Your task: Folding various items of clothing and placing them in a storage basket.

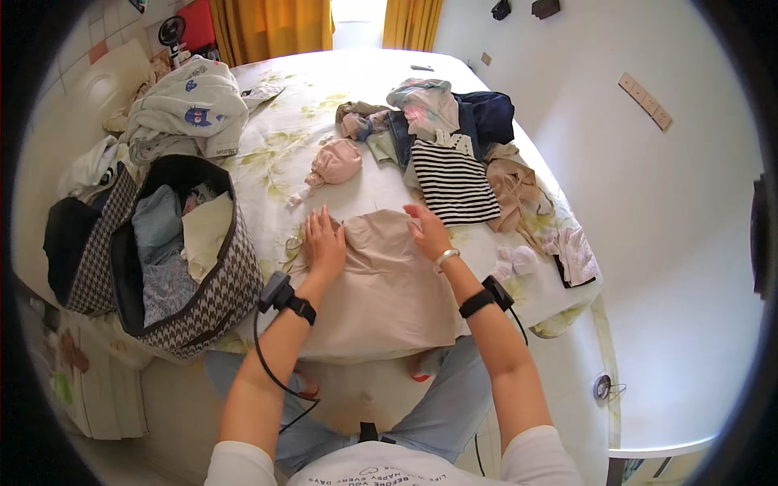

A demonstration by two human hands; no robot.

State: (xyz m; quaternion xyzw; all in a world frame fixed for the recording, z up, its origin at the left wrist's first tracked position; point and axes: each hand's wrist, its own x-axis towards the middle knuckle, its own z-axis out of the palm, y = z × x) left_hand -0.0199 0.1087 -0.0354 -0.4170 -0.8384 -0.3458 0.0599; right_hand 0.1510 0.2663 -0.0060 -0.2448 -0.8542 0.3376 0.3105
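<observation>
A beige garment [389,297] lies spread at the near edge of the bed, its lower part reaching the edge. My left hand [326,242] rests flat on its upper left part, fingers extended. At its upper right, my right hand [430,234] is over the fabric with thumb and fingers apart; whether it touches the cloth is unclear. Beyond the garment lies a rolled pink cloth bundle [337,161]. A black-and-white striped garment [456,182] is just past my right hand, at the front of a clothes pile.
A houndstooth storage bag [228,291] holding folded clothes stands open at left, beside a second houndstooth bag [100,273]. Behind them is a bunched grey blanket [182,103]. Jeans [401,136], a navy garment [489,115] and a tan garment [516,185] lie at right, near small pale items [516,260].
</observation>
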